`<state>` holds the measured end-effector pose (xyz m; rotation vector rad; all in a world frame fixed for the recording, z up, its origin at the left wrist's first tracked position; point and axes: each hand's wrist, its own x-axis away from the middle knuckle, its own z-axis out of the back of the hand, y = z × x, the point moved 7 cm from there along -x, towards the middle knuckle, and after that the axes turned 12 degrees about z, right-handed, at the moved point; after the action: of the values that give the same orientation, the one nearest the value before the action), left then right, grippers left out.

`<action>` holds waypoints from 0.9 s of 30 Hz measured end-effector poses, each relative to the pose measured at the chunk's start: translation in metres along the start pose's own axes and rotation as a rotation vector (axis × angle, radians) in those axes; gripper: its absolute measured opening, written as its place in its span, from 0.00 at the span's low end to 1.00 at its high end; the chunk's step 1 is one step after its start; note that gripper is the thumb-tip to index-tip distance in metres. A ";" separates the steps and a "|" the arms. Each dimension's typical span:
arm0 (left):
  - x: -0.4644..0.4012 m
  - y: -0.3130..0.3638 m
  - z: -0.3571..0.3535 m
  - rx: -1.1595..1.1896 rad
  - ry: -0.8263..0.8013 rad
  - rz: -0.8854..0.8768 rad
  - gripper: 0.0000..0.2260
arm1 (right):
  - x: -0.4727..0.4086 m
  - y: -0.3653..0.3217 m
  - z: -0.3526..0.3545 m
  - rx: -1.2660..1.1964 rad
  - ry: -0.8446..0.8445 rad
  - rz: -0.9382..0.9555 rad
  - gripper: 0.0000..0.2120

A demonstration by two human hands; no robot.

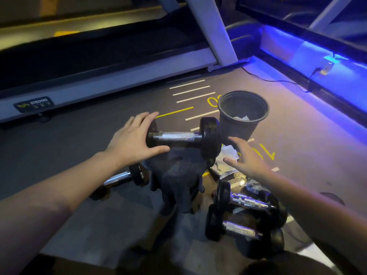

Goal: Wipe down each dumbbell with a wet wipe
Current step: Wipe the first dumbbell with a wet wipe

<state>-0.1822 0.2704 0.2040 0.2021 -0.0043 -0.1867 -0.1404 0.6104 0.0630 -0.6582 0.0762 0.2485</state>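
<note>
Gym floor (307,135): bin (236,129) holds white scraps (241,117) (partly hidden); left hand (133,137) splayed on dumbbell (176,136) end, right hand (246,157) splayed, empty.

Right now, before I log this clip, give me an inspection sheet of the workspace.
Surface: gym floor with yellow and white markings.
Job's things: raised dumbbell lying on a dark cloth; three floor dumbbells; crumpled wipes.
Clutter: black bin with wipes inside.
Hands: left hand spread against the raised dumbbell's plate; right hand open above the crumpled wipes, holding nothing.
Cables: black cable running to a wall socket.
Surroundings: treadmill; blue strip light.
</note>
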 end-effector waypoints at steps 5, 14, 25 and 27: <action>0.004 -0.007 -0.004 0.003 -0.007 0.006 0.46 | -0.008 0.047 -0.040 -0.026 -0.020 -0.094 0.38; 0.006 -0.003 -0.003 0.040 -0.003 0.002 0.47 | -0.019 0.116 -0.096 0.086 -0.173 -0.174 0.31; 0.004 -0.007 -0.006 0.053 -0.004 -0.012 0.46 | -0.016 0.124 -0.118 0.109 -0.266 -0.220 0.31; 0.005 -0.007 -0.006 0.049 -0.009 -0.013 0.46 | -0.013 0.121 -0.112 0.108 -0.247 -0.230 0.33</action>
<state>-0.1787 0.2640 0.1963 0.2498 -0.0162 -0.2005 -0.1829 0.6310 -0.0952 -0.5198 -0.2209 0.1012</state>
